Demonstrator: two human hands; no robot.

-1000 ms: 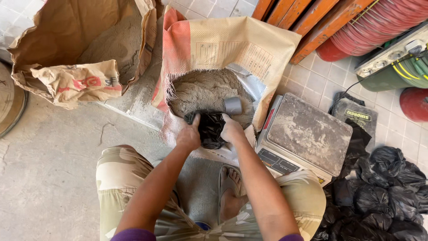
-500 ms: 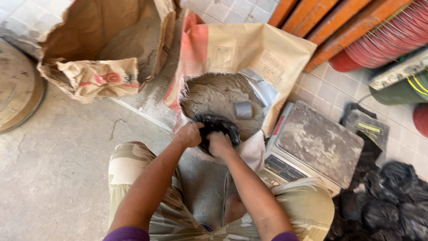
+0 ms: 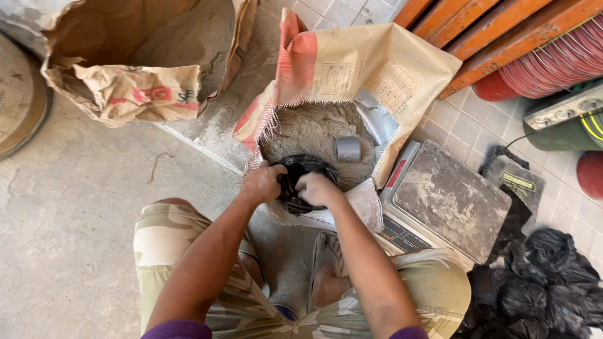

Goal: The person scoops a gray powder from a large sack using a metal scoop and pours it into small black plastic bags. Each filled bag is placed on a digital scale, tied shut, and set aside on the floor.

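While both hands grip it, the black bag (image 3: 300, 182) sits at the near lip of the open woven sack (image 3: 352, 75), just over the grey powder (image 3: 311, 129) inside. The left hand (image 3: 262, 182) is clenched on the bag's left edge, and the right hand (image 3: 316, 188) is clenched on its right edge, so the bag lies between the two, its crumpled mouth showing in the gap. Both hands touch the bag; how full it is cannot be told.

Just beyond the bag, to the right, a small grey cup (image 3: 348, 149) lies on the powder, apart from the hands. The sack leans back toward the far side, its top folded open and its near rim rolled down beneath the hands.

Right of the sack and touching its side stands a dusty scale (image 3: 449, 201), its flat plate coated grey. Near right of the scale lies a heap of filled black bags (image 3: 540, 276) on the tiled floor. Far left, well apart from the hands, a torn brown paper sack (image 3: 132, 81) slumps open on the concrete floor (image 3: 75, 213). The person's bent knees in pale patterned shorts (image 3: 169, 245) frame the near edge.
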